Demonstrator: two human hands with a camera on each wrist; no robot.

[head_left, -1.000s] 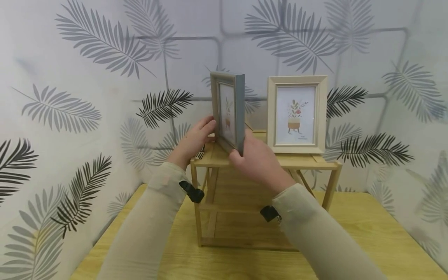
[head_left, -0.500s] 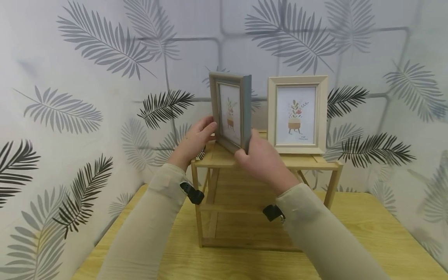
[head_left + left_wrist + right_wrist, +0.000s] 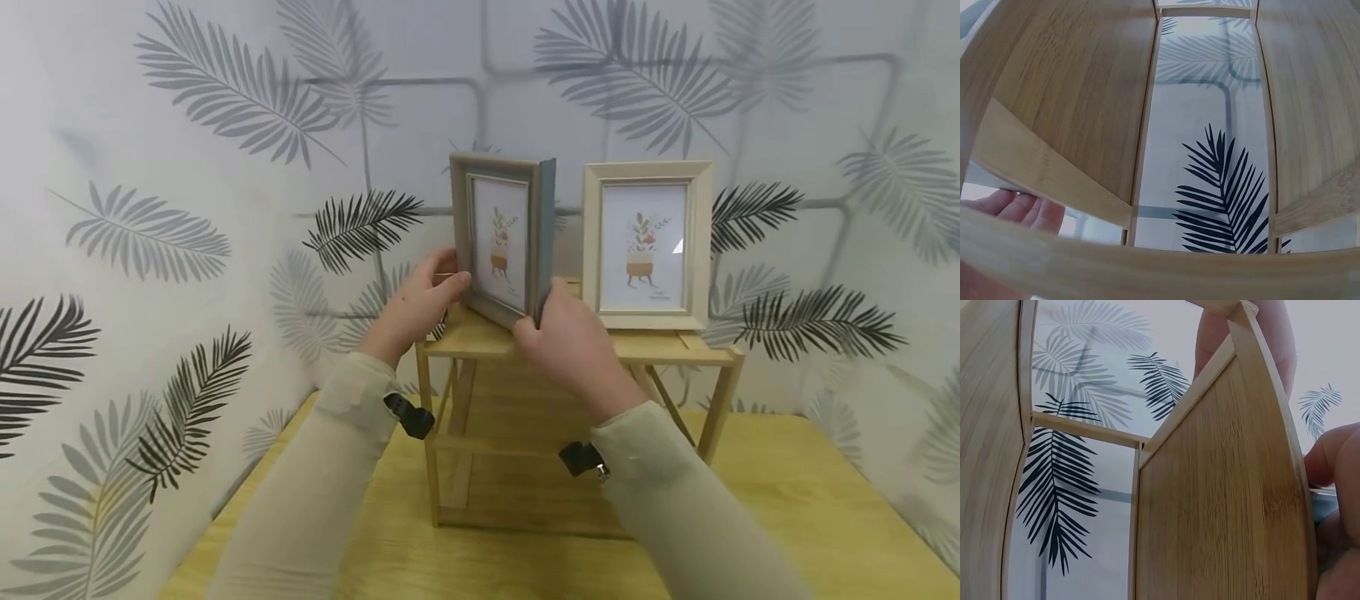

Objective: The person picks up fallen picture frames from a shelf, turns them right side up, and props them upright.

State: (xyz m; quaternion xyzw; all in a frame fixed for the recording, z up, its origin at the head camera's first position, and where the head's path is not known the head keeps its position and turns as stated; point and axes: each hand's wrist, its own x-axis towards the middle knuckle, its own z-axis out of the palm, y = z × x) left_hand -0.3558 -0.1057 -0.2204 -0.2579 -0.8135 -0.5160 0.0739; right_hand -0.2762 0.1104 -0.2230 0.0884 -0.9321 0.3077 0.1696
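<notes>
A grey-brown picture frame [image 3: 498, 242] with a blue-grey side stands turned at an angle on the left of the wooden shelf's top board [image 3: 480, 337]. Its print shows a potted plant. My left hand [image 3: 416, 308] holds its left edge, thumb in front and fingers partly hidden behind. At the lower right corner my right hand [image 3: 573, 337] grips it, thumb on the front. In the left wrist view, fingertips [image 3: 1029, 209] show past a shelf board. The right wrist view has my right hand [image 3: 1341, 487] beside the board, mostly cut off.
A cream picture frame [image 3: 647, 246] stands upright on the right of the top board. The open wooden shelf [image 3: 525, 446] has lower boards and stands on a wooden table [image 3: 780, 492]. Close behind rises a leaf-patterned wall [image 3: 247, 208].
The grey-brown frame has turned to face me more, its right edge swinging rightward with my right hand. My left hand stays at its left edge. The whole view has shifted slightly.
</notes>
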